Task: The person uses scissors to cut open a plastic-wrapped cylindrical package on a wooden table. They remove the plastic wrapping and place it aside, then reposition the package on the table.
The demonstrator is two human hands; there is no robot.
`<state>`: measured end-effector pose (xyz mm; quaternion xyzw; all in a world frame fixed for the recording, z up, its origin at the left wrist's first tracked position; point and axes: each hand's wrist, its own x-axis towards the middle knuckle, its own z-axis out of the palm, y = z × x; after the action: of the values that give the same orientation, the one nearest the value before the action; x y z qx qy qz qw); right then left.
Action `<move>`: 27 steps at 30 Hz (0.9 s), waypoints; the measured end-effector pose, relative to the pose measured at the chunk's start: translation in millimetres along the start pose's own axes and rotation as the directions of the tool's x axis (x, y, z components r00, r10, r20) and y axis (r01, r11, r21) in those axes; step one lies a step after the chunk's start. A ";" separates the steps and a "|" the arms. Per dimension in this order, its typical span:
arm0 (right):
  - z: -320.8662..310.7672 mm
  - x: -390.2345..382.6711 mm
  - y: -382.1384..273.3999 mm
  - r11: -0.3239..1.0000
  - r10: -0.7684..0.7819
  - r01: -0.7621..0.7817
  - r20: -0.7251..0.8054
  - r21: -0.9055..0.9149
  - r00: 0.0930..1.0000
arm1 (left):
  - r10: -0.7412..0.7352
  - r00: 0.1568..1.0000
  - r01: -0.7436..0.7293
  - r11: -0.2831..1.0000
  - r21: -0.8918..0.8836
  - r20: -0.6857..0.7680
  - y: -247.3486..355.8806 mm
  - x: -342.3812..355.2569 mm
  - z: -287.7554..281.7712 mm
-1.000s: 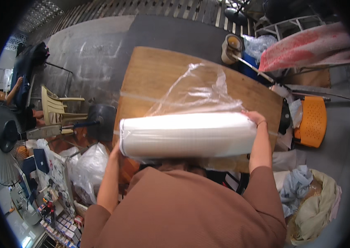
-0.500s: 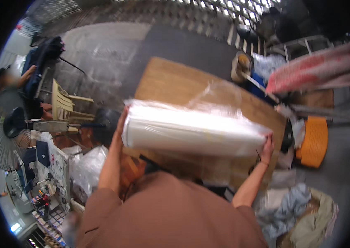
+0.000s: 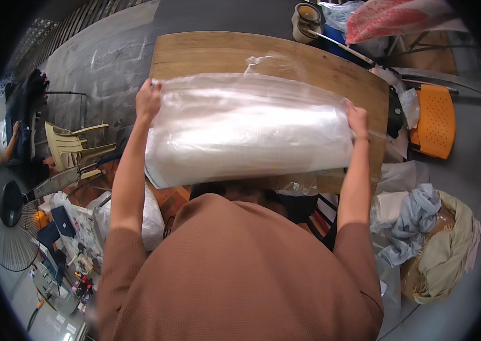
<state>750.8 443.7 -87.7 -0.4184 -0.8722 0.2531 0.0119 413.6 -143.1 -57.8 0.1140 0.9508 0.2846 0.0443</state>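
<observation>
A wide stack of white folded material wrapped in clear plastic [image 3: 246,128] lies across the near half of a wooden table [image 3: 206,54]. My left hand [image 3: 149,101] is closed on the far left corner of the plastic. At the right end, my right hand [image 3: 358,119] grips the edge of the same plastic with bent fingers. Between my hands the plastic is drawn out flat and shiny over the white material. A loose crumpled piece of the clear film sticks out toward the far side of the table.
Left of me stand a cream plastic chair [image 3: 70,145], a fan [image 3: 10,213] and a white bag [image 3: 144,219]. An orange chair [image 3: 436,122] is at the right, with piled cloth [image 3: 445,250] nearer me. A co-worker's arm [image 3: 13,139] shows far left.
My hands have moved from the roll's two ends to its far edge, pulling the plastic away from me. The wrapped material now looks wider and flatter. My view has tilted toward me.
</observation>
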 end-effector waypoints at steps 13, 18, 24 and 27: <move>-14.1 -86.9 -22.3 0.952 -0.141 0.152 -0.061 0.267 0.988 | 0.247 0.822 -0.272 0.962 -0.028 0.514 73.7 -91.5 43.3; -12.8 -81.3 42.5 0.792 0.029 -0.018 -0.007 0.610 1.000 | 0.217 0.910 -0.180 0.974 -0.134 0.353 99.7 -131.0 42.8; -118.7 7.8 -219.0 0.245 -0.153 0.435 -0.409 0.866 0.900 | 0.292 0.940 -0.130 0.784 -0.607 0.177 192.4 -63.9 52.5; -81.1 -59.4 -335.5 0.478 -0.686 0.785 -0.391 0.395 0.614 | 0.483 0.796 -0.143 0.735 -0.663 0.364 200.6 -74.5 47.2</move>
<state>565.4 260.0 145.8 -0.0022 -0.8547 0.4145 0.3127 531.3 26.9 14.9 0.3303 0.7261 0.5345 0.2793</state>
